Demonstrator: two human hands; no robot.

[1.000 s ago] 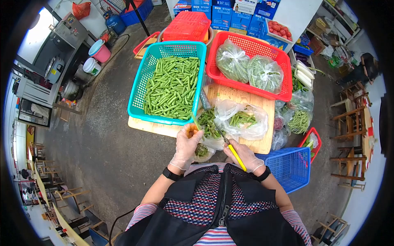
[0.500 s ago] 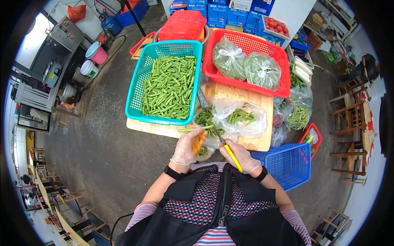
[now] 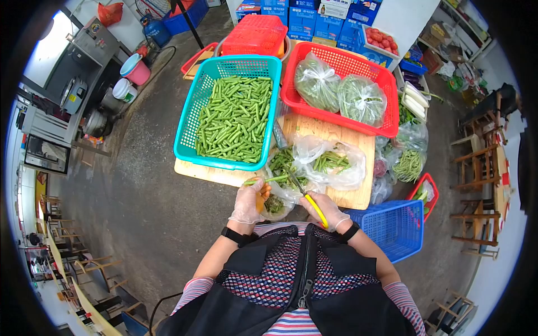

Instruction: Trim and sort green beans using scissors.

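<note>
My left hand (image 3: 250,200), in a clear plastic glove, pinches a green bean (image 3: 269,180) that lies across toward the knife. In my gloved right hand (image 3: 327,210) is a yellow-handled knife (image 3: 305,195) whose blade tip meets the bean. Both hands hover over an open plastic bag of beans (image 3: 283,168) at the near edge of a wooden board (image 3: 210,173). A teal basket (image 3: 193,112) full of cut green beans sits on the board just beyond my left hand.
A red basket (image 3: 386,92) holds two bagged greens. Another clear bag of beans (image 3: 330,162) lies on the board. A blue basket (image 3: 399,227) stands at my right, with vegetable bags, a small red basket and wooden chairs beyond. Pots and buckets line the left.
My left hand swung the bean from upright to level and drew down toward my body. The knife blade came up to meet the bean.
</note>
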